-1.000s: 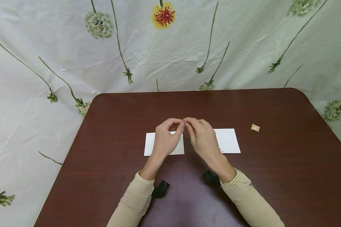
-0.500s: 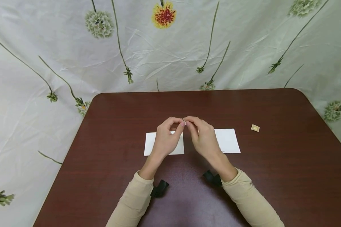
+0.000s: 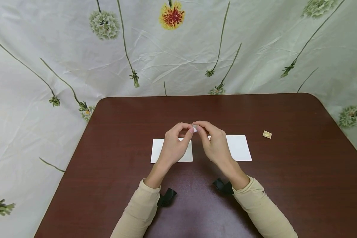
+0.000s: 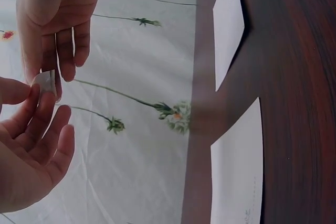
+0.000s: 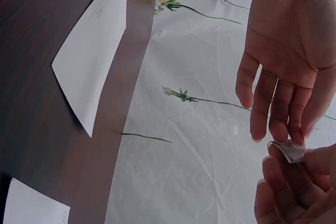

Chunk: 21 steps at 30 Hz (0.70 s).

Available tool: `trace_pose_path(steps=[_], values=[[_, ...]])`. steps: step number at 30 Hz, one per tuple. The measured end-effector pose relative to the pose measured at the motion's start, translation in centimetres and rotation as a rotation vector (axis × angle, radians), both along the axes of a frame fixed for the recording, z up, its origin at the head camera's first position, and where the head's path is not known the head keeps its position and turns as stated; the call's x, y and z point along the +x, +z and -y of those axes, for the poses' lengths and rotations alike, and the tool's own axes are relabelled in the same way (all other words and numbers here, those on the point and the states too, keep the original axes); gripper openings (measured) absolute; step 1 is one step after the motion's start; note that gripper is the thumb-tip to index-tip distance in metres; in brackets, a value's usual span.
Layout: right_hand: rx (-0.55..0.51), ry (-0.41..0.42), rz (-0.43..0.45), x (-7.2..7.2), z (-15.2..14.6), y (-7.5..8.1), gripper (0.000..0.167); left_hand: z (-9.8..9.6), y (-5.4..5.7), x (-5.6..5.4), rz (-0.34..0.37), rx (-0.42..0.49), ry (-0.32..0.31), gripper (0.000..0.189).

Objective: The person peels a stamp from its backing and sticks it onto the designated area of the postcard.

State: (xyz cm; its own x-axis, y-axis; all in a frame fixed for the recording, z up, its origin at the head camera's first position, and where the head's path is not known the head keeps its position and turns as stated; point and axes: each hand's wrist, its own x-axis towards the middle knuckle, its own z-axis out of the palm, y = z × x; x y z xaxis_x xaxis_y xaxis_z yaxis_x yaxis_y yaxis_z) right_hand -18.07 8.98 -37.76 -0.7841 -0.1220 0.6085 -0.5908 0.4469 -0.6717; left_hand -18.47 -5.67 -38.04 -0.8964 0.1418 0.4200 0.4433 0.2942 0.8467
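Observation:
Between the fingertips of both hands, above the table, is a small white piece with a serrated edge (image 5: 290, 151), which looks like a postage stamp seen from its pale side. My left hand (image 3: 175, 145) pinches its left side between thumb and index finger. On the other side, the right hand (image 3: 215, 145) pinches it too, thumb against fingers. Below the hands lie two white envelopes or cards: the left one (image 3: 157, 150) and the right one (image 3: 239, 148), each partly covered by a hand. Faint print shows on the left one (image 4: 236, 171) in the left wrist view.
A small cream stamp-like square (image 3: 267, 134) lies to the right on the dark red-brown table (image 3: 285, 185). Behind the table hangs a pale cloth (image 3: 178, 53) with a flower print. Black straps (image 3: 167, 197) sit near the wrists.
The right hand has shifted slightly right and away from the body, and the fingertips have parted a little. More of the small white stamp-like piece shows between them. The left hand has barely moved.

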Motion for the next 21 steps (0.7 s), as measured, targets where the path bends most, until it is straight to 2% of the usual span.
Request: trace_pose_path(steps=[15,21], values=[[-0.063,0.015,0.030,-0.04,-0.14,0.17,0.014,0.04,0.23,0.08,-0.018,0.013,-0.014,0.009],[-0.095,0.009,0.072,0.03,-0.23,0.31,0.015,0.04,0.46,0.21,0.017,0.039,-0.021,0.010]])
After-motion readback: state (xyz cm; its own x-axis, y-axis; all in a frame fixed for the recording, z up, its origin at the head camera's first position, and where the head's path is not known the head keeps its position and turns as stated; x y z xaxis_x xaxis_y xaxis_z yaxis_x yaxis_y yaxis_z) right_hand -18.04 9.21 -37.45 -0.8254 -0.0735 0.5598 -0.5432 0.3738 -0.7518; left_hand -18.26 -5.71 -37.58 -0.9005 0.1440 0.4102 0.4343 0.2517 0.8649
